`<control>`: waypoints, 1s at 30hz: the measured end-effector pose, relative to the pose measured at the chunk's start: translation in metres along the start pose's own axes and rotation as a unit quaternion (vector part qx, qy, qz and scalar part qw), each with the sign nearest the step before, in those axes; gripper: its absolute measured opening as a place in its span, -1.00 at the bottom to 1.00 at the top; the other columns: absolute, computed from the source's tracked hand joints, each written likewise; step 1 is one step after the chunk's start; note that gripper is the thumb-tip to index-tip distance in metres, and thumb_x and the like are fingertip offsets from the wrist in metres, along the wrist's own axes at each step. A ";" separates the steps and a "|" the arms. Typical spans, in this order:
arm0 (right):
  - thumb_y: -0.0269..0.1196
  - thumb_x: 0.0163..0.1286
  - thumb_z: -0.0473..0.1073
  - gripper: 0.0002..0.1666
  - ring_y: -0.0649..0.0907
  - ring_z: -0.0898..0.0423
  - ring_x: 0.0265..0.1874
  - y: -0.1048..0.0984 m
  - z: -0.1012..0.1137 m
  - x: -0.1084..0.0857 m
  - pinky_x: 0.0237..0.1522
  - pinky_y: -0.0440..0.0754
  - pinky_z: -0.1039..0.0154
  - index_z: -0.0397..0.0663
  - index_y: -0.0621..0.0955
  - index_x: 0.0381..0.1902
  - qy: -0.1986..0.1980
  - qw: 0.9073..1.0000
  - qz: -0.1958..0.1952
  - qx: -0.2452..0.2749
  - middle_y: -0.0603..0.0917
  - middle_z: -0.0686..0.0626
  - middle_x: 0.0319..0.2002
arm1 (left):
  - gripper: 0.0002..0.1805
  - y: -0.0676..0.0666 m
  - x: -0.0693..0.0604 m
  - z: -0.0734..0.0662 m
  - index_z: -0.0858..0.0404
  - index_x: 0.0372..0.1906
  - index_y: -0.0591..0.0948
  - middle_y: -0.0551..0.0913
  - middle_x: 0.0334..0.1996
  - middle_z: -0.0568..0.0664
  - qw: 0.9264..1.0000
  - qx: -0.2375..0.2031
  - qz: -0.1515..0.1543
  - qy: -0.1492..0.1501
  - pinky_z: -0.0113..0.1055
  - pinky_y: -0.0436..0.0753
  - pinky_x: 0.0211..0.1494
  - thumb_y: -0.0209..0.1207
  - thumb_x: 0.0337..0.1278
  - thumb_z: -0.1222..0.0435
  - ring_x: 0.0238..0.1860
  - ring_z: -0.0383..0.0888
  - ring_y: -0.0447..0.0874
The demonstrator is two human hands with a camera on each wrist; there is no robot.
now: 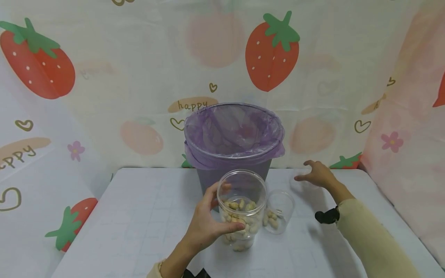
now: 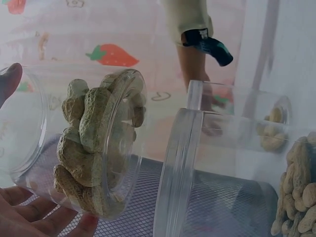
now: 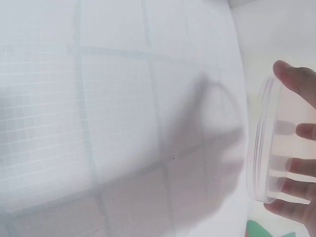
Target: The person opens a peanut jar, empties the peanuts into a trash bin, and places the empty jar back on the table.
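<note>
My left hand (image 1: 205, 220) grips a clear plastic jar (image 2: 29, 148) from the side, thumb in front. Peanuts (image 2: 86, 148) lie in the bottom of this raised jar. Directly below it stands a second clear jar (image 2: 217, 148), heaped with peanuts. To its right is a third jar (image 1: 281, 208) with a few peanuts inside. Off to the right, my right hand (image 1: 318, 174) holds a clear round lid (image 3: 260, 148) by its rim, thumb on one side and fingers on the other. In the head view the lid is faint against the table.
A grey mesh bin (image 1: 208, 175) lined with a purple bag (image 1: 240, 152) stands behind the jars. The white table (image 1: 146, 224) spreads out to both sides. Strawberry-print curtains (image 1: 156, 50) hang at the back and sides.
</note>
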State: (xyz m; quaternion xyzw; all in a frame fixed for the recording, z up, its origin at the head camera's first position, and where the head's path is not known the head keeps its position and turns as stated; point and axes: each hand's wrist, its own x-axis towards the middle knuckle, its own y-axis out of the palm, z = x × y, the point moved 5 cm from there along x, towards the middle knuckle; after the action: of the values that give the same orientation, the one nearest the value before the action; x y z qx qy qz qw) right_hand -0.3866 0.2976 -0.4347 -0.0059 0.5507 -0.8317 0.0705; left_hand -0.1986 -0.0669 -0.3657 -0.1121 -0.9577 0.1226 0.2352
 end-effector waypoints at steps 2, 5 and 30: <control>0.38 0.11 0.29 0.06 0.46 -0.45 0.14 0.003 -0.001 0.000 0.14 0.46 -0.31 -0.41 0.36 0.29 0.001 1.000 0.003 0.000 0.41 -0.58 0.17 | 0.09 0.000 0.000 0.000 0.16 0.43 0.23 0.46 0.31 0.11 1.000 0.001 -0.002 -0.001 -0.08 0.53 0.26 0.55 -0.28 0.05 0.32 0.03 0.42; 0.39 0.10 0.28 0.06 0.46 -0.45 0.14 0.007 -0.002 -0.001 0.14 0.44 -0.32 -0.42 0.37 0.28 0.001 1.000 0.007 0.001 0.41 -0.58 0.17 | 0.08 0.001 -0.001 0.001 0.14 0.43 0.24 0.46 0.30 0.09 1.000 0.003 -0.003 -0.003 -0.10 0.54 0.25 0.55 -0.29 0.05 0.32 0.03 0.43; 0.42 0.11 0.21 0.01 0.50 -0.45 0.07 0.042 -0.008 -0.004 0.12 0.47 -0.31 -0.47 0.38 0.23 0.006 0.999 0.040 -0.021 0.45 -0.55 0.09 | 0.09 0.005 -0.002 0.004 0.12 0.43 0.24 0.47 0.30 0.01 1.000 0.009 -0.001 -0.016 -0.05 0.53 0.27 0.56 -0.30 0.06 0.33 0.03 0.43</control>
State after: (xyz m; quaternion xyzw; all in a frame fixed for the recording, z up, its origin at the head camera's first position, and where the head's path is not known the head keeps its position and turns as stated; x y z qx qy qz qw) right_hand -0.3786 0.2895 -0.4757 0.0197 0.5680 -0.8166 0.1003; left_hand -0.1984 -0.0637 -0.3715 -0.1068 -0.9604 0.1323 0.2209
